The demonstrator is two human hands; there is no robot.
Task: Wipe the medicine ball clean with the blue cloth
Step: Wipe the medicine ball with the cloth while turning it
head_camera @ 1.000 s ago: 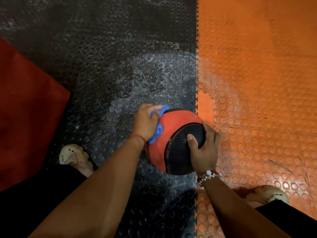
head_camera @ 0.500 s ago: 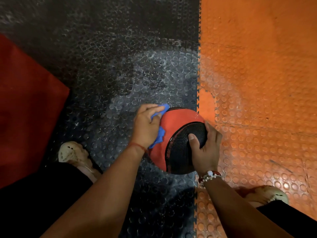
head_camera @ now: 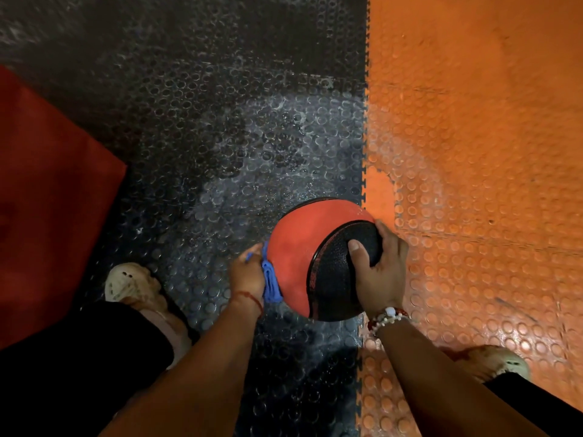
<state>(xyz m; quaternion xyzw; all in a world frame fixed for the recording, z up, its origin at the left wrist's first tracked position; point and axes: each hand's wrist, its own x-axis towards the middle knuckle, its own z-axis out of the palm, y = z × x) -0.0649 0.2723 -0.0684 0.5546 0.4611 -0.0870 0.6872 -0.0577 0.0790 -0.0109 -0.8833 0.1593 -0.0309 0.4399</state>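
wiping the medicine ball [head_camera: 296,247] with a blue cloth [head_camera: 271,283] bunched in the left hand [head_camera: 247,274]
right hand [head_camera: 380,272] spread, gripping its black panel; the ball could roll if that grip slips

Studded gym floor, black beside orange

Black tiles [head_camera: 195,146] meet orange tiles [head_camera: 479,159] along an interlocking seam; a pale, scuffed patch shines on the black, and a red mat [head_camera: 47,200] lies at the left edge.

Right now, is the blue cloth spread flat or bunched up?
Bunched up. The blue cloth shows gathered folds, pressed by the left hand against the medicine ball.
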